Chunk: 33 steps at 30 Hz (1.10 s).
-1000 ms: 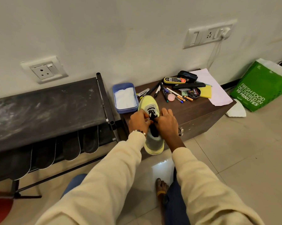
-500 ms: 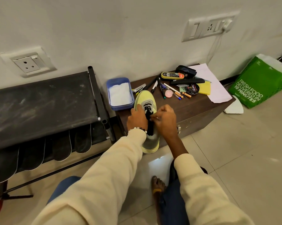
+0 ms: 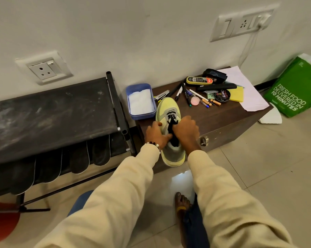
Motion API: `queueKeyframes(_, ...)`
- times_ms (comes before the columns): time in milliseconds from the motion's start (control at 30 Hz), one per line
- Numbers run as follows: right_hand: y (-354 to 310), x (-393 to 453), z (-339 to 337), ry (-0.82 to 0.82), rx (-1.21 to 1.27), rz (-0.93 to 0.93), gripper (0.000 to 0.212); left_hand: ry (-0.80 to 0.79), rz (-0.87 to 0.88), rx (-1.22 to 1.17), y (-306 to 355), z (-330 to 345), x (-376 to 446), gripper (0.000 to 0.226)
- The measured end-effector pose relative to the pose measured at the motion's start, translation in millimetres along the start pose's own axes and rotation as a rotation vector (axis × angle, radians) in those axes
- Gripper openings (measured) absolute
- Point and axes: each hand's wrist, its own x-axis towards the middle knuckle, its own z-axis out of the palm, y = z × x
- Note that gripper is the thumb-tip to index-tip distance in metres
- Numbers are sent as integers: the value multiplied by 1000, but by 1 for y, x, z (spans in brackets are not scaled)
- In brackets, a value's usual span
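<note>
A pale yellow and grey sneaker [image 3: 166, 108] with black laces [image 3: 171, 120] stands toe-away on a low dark wooden box [image 3: 228, 120], its heel hanging over the front edge. My left hand [image 3: 155, 134] grips the shoe's left side, thumb across toward the tongue opening. My right hand [image 3: 186, 128] is curled on the right side at the laces, fingers pinching the black lace near the upper eyelets. The fingertips are partly hidden behind the knuckles.
On the box lie a blue tub [image 3: 141, 101] of white cloth, several pens [image 3: 197, 97], a polish tin [image 3: 222, 95], a brush [image 3: 214, 76], a yellow cloth and paper. A black shoe rack [image 3: 49, 115] stands left, a green bag [image 3: 294, 90] right. My bare foot [image 3: 182, 204] rests on the tiled floor.
My head moved, shifting the view. Both hands stayed on the sneaker, working the laces slightly; my left thumb now reaches across toward the tongue.
</note>
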Motion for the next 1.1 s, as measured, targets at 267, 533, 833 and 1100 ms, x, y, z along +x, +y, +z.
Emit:
queueKeyframes(267,27,-10,-6,-238,269,119,51,11,-48,54,1,2,-6,73)
queueKeyframes(533,24,-40,-22,-36,63,-49,27,-6,-32,-53,-4,-12,-34,73)
queueKeyframes(833,-13,-143,-84,161,183,-294,25,266,201,-235,-3,-76,-138,55)
queueKeyframes(1100,-85,-279,-68,14,365,-602,26,652,230,-323,-62,-180,-251,43)
